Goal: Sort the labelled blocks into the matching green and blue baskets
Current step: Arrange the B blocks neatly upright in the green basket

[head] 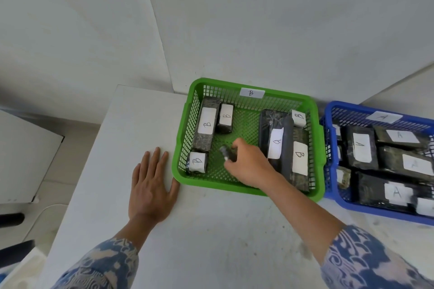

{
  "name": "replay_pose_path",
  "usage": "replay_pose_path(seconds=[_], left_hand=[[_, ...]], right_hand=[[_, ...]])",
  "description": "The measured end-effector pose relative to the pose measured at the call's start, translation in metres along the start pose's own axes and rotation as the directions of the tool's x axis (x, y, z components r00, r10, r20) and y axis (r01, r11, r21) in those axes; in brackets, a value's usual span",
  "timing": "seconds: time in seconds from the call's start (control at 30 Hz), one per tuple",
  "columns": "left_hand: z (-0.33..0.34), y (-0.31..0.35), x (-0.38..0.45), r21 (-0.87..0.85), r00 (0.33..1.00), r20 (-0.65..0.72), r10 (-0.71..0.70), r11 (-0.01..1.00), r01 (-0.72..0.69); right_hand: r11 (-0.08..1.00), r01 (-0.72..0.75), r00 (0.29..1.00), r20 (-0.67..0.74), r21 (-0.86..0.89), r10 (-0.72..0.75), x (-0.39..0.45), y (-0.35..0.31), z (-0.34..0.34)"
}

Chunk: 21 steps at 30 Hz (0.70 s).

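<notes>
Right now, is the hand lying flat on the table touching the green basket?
Touching. In the head view the left hand lies flat on the table, its thumb against the green basket at the near-left corner.

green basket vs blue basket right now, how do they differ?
The green basket carries a B tag on its far wall; the blue basket carries an A tag. The green basket holds B-labelled blocks with bare floor showing mid-basket, while the blue basket looks packed with A-labelled blocks. The right hand reaches into the green basket, gripping a small dark block; no hand is in the blue one. Both are mesh-walled plastic, side by side.
</notes>
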<state>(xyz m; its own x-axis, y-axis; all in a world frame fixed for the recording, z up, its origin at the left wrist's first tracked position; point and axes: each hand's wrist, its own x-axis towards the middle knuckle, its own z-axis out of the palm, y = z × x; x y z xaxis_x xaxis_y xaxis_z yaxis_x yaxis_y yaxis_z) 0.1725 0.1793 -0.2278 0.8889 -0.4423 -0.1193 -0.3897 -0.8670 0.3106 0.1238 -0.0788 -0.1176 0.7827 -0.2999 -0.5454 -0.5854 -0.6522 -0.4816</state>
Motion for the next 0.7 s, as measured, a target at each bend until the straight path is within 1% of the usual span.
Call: replay_pose_path(seconds=[0.07, 0.1, 0.17, 0.27, 0.43, 0.6, 0.67, 0.7], left_hand=[[0.000, 0.001, 0.000, -0.003, 1.000, -0.004, -0.003, 1.000, 0.003], [0.000, 0.001, 0.000, -0.006, 1.000, -0.008, -0.004, 1.000, 0.004], [-0.001, 0.001, 0.000, -0.007, 1.000, -0.007, -0.008, 1.000, 0.007], [-0.001, 0.001, 0.000, -0.016, 1.000, -0.008, -0.008, 1.000, 0.008], [-0.001, 0.000, 0.000, -0.022, 1.000, -0.004, -0.004, 1.000, 0.004], [-0.002, 0.001, 0.000, -0.017, 1.000, -0.005, -0.005, 1.000, 0.005], [-0.001, 0.000, 0.000, -0.013, 1.000, -0.004, -0.006, 1.000, 0.006], [-0.002, 0.000, 0.000, -0.013, 1.000, -0.003, -0.006, 1.000, 0.006]], right_hand=[[0.958, -0.128, 0.992, 0.017, 0.256, 0.128, 0.005, 0.000, 0.001], [0.921, -0.178, 0.983, 0.022, 0.347, 0.182, 0.008, 0.002, 0.003], [0.863, -0.228, 0.969, 0.022, 0.452, 0.244, 0.014, 0.005, 0.007], [0.851, -0.238, 0.966, 0.023, 0.468, 0.258, 0.018, 0.005, 0.013], [0.802, -0.246, 0.960, 0.026, 0.544, 0.278, 0.023, -0.004, 0.017], [0.805, -0.238, 0.956, -0.012, 0.544, 0.292, 0.026, -0.009, 0.025], [0.822, -0.246, 0.953, -0.026, 0.513, 0.302, 0.020, -0.015, 0.024], [0.852, -0.230, 0.956, -0.052, 0.470, 0.288, 0.013, -0.019, 0.021]])
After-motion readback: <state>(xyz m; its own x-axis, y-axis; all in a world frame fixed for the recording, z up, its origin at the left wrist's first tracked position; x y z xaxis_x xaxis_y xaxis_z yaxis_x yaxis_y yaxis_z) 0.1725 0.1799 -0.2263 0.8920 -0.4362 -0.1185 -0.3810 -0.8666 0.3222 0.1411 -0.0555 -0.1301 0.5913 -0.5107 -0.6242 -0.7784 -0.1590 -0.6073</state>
